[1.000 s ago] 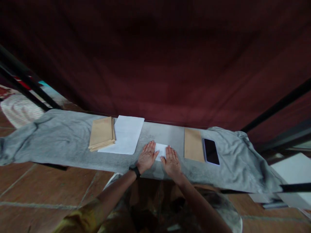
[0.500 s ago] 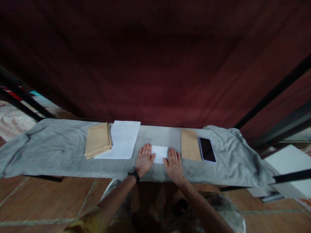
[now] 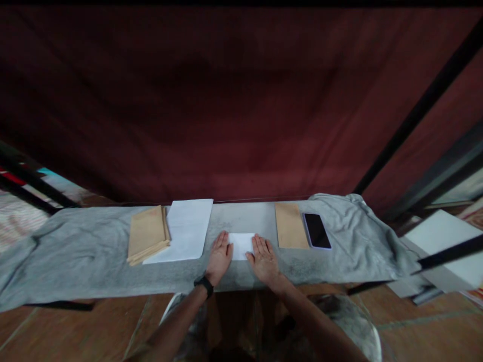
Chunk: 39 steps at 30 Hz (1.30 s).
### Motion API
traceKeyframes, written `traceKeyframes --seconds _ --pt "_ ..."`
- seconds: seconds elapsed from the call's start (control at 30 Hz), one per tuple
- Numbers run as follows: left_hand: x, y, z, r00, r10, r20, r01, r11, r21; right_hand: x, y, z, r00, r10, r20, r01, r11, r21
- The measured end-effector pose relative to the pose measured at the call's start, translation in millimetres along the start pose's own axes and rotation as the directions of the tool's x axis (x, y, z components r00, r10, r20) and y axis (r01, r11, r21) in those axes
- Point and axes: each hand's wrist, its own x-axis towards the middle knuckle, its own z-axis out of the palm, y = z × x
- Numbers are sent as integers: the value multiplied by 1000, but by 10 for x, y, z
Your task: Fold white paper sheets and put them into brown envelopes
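Observation:
A small folded white paper lies flat on the grey cloth in front of me. My left hand rests palm down at its left edge, fingers stretched out. At the right edge my right hand also lies flat, its fingertips and thumb touching the paper. To the left are white sheets, partly covered by a stack of brown envelopes. One brown envelope lies by itself to the right of my hands.
A grey cloth covers the long narrow table and is bunched up at the right end. Beside the single envelope lies a phone with a dark screen. A dark red curtain hangs behind. White boards stand at the far right.
The camera view has tilted and shifted slightly. Both hands stay flat at the sides of the folded paper, the right one lying a little further over its edge.

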Motion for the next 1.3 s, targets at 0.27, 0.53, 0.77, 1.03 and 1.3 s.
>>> traceKeyframes --seconds 0.27,0.53,0.77,1.03,1.3 --pt "227 50 -265 868 -470 158 448 609 -655 19 47 -54 998 13 67 -16 999 34" --pt "263 104 -365 764 -582 277 534 330 -779 32 8 -207 995 -27 96 18 996 91" --pt "288 456 -579 791 -480 380 479 99 -872 119 -139 -507 992 -109 64 75 915 397" --pt "116 751 -453 676 -356 645 608 -224 -762 336 -54 -578 876 356 325 -312 -95 945" --pt "100 666 -343 785 -269 558 559 -82 -825 288 -26 -546 777 366 512 -331 -455 827"
